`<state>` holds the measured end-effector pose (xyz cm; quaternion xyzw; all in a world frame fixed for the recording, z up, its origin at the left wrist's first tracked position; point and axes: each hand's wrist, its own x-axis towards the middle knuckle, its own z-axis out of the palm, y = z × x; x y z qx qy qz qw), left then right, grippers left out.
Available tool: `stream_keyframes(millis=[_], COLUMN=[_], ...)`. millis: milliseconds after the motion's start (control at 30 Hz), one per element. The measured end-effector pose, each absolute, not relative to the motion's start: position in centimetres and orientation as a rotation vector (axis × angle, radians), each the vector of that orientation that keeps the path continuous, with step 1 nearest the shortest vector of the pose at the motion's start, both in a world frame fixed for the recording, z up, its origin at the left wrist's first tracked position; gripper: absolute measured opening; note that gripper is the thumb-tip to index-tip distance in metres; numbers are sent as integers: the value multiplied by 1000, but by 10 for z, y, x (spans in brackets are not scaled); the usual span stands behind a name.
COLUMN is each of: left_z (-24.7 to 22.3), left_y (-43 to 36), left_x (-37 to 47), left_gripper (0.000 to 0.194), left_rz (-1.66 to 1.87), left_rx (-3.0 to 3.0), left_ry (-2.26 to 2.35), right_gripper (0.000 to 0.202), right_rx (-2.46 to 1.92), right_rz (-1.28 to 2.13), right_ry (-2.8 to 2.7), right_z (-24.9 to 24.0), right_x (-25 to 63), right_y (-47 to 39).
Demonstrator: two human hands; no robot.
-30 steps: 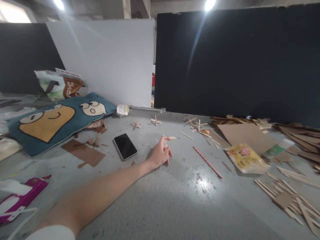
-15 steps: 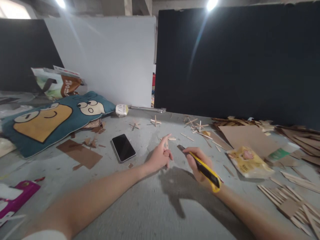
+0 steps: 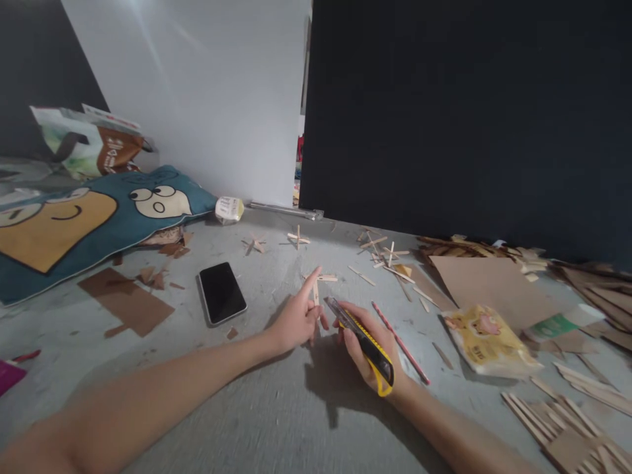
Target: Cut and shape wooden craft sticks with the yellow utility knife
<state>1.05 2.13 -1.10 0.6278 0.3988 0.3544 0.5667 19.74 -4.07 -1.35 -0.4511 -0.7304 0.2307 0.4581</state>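
My right hand (image 3: 371, 345) is wrapped around a yellow and black utility knife (image 3: 366, 342). Its blade end points up and left, close to the fingers of my left hand (image 3: 296, 317). That left hand holds a short pale wooden stick (image 3: 316, 294) against the table, its index finger stretched out over the top and the other fingers curled. At the stick's far end lies a crosswise wooden strip (image 3: 328, 278), forming a T shape with it. The lower end of the stick is partly hidden by my fingers. Beside my right hand lies a red pencil (image 3: 401, 343).
A phone (image 3: 222, 293) lies left of my hands, near brown cardboard (image 3: 123, 300) and a blue cushion (image 3: 113, 227). Small stick crosses (image 3: 298, 237) stand farther back. On the right are a yellow packet (image 3: 486, 339), a cardboard sheet (image 3: 486, 283) and a pile of sticks (image 3: 557, 421).
My right hand has brought the knife left and down, closer to my left hand. The red pencil is now uncovered. The view has tilted down and turned slightly right.
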Motion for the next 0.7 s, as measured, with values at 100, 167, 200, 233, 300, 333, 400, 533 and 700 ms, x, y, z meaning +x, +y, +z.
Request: stream_keyframes(millis=[100, 167, 200, 233, 300, 333, 400, 533, 700], left_z=[-12, -13, -13, -13, -13, -13, -12, -12, -12], left_y=[22, 22, 22, 22, 22, 22, 23, 24, 25], left_x=[9, 9, 9, 8, 9, 8, 8, 8, 9], left_gripper=[96, 99, 100, 99, 96, 95, 91, 83, 79], left_rz=[844, 867, 879, 887, 892, 892, 896, 886, 878], left_rx=[1466, 1451, 1448, 1450, 1471, 1485, 1509, 1528, 1532], left_ry=[920, 912, 912, 913, 916, 918, 919, 929, 963], right_gripper=[26, 22, 21, 21, 20, 21, 23, 36, 40], right_rx=[-1055, -1043, -1046, -1047, -1026, -1001, -943, -812, -708], right_rz=[609, 570, 537, 507, 460, 443, 407, 186, -29], right_ry=[-1686, -1642, -1643, -1657, -1702, -1722, -1757, -1859, -1966], right_z=[-23, -27, -28, -28, -25, -24, -20, -15, -16], right_x=[194, 192, 192, 191, 192, 192, 193, 199, 206], right_y=[-37, -36, -36, -36, -38, -39, -40, -36, -26])
